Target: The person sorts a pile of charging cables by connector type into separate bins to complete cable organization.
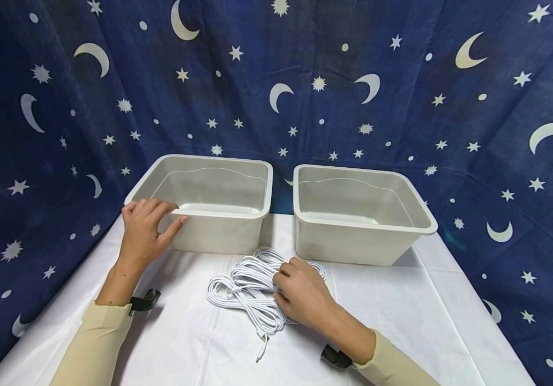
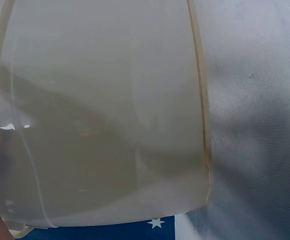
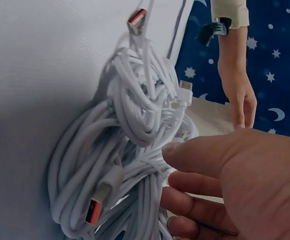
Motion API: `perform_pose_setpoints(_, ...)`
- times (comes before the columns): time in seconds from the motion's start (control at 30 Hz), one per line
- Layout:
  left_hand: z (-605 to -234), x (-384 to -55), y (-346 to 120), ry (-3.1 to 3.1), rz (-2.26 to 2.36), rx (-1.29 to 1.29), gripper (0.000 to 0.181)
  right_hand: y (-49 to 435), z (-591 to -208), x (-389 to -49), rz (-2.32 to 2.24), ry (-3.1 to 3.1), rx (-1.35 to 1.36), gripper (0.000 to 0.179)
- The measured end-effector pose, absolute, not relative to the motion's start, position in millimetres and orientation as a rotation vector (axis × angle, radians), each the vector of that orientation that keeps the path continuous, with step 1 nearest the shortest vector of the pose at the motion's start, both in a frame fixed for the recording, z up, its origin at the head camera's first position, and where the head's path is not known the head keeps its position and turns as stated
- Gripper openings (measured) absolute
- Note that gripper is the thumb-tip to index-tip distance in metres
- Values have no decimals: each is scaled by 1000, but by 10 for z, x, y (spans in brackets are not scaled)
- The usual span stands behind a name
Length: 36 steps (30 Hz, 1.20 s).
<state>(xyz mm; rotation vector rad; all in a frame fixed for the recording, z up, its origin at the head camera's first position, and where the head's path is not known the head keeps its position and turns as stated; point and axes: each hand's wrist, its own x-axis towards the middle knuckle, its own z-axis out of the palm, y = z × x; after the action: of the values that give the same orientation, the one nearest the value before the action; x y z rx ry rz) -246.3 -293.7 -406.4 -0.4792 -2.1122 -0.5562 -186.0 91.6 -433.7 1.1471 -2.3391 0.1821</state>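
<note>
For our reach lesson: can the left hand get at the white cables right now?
Probably yes: the left hand is at the left bin, with a free way to the white cables, though the right hand partly covers them.

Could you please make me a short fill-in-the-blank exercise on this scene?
1. Of the two bins, the left hand touches the one on the person's ____ side.
2. The right hand is at the bundled cables, whose colour is ____.
3. The blue curtain is printed with stars, dots and crescent ____.

Missing words: left; white; moons.
</note>
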Motion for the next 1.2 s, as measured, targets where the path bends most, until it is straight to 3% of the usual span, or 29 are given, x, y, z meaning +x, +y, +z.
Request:
perform_pose_setpoints(0.53,-4066,-2456,-2947,-2117,-559,-473,30,850,-4485,-1899,48,-2440,980,26)
perform_pose_setpoints(1.2,-4066,-2461,-2933,-2129,-555,-471,29,933,-4351,-1904,161,-2369,1013,18)
